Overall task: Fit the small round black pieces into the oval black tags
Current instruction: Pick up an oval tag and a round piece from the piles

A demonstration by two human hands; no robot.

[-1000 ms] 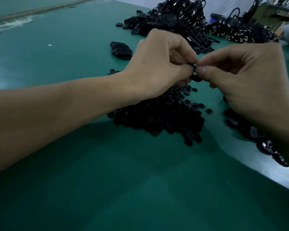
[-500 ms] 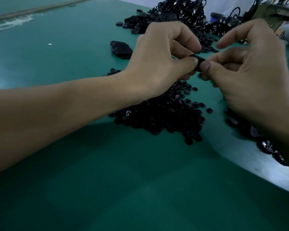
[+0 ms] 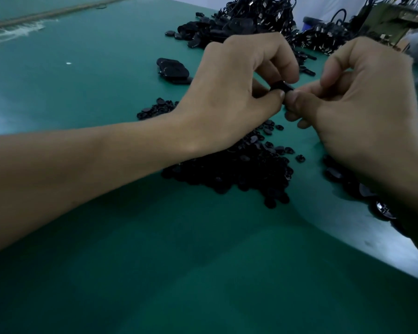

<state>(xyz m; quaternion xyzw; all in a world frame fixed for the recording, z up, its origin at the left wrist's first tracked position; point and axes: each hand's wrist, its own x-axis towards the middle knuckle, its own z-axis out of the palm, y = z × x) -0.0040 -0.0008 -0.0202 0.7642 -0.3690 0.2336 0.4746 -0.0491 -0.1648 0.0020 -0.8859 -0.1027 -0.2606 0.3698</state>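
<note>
Above the green table both hands meet over a heap of small round black pieces (image 3: 241,169). My left hand (image 3: 237,97) pinches an oval black tag (image 3: 281,86) between thumb and curled fingers. My right hand (image 3: 362,112) pinches the same tag from the right, thumb tip against the left thumb. Most of the tag is hidden by the fingers, and I cannot see whether a round piece sits in it.
A small stack of oval tags (image 3: 173,69) lies beyond the left hand. A big tangle of black tags with cords (image 3: 249,22) fills the far side. More black tags (image 3: 362,189) lie under my right wrist. The green table (image 3: 179,273) shows bare surface nearest me.
Both hands dropped slightly and the right hand's raised index finger has curled down. The tag stays pinched between the two thumbs.
</note>
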